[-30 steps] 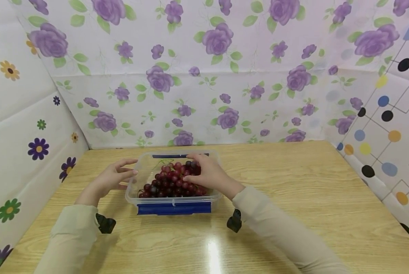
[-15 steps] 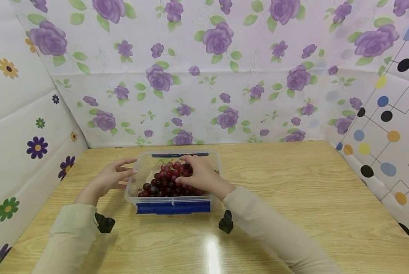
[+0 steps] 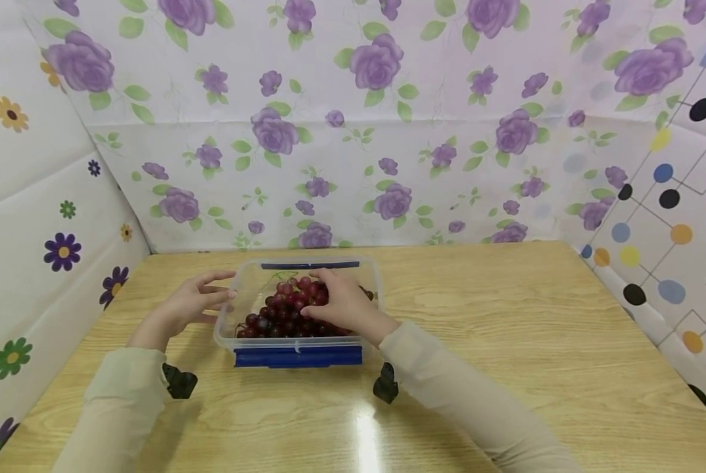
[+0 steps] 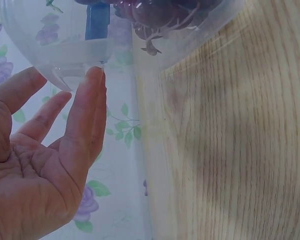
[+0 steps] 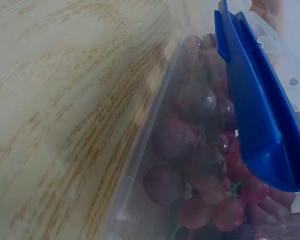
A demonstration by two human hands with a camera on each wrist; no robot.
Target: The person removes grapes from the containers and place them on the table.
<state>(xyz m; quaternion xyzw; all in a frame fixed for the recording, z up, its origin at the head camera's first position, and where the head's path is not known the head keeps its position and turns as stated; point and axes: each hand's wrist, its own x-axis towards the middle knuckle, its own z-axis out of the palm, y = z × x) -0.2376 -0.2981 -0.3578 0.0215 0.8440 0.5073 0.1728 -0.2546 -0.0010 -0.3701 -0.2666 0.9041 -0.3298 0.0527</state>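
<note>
A clear plastic food box (image 3: 258, 342) with blue clip latches (image 3: 298, 357) stands on the table, its top uncovered. Dark red grapes (image 3: 282, 315) lie inside in a heaped bunch, with a green stem at the back. My left hand (image 3: 187, 303) is at the box's left side; in the left wrist view its extended fingertips (image 4: 93, 75) touch the rim. Over the right part of the grapes reaches my right hand (image 3: 350, 302), thumb and forefinger spread apart, its other fingers hidden. The right wrist view shows grapes (image 5: 190, 150) through the wall beneath a blue latch (image 5: 255, 100).
The box stands left of centre on a light wooden table (image 3: 477, 341). Behind it hangs a flower-patterned cloth (image 3: 388, 151), with more patterned cloth at both sides. A black camera mount sits below each wrist.
My right hand has moved left over the grapes, then nearly stopped. My left hand has stayed at the box's side. The view has shifted slightly.
</note>
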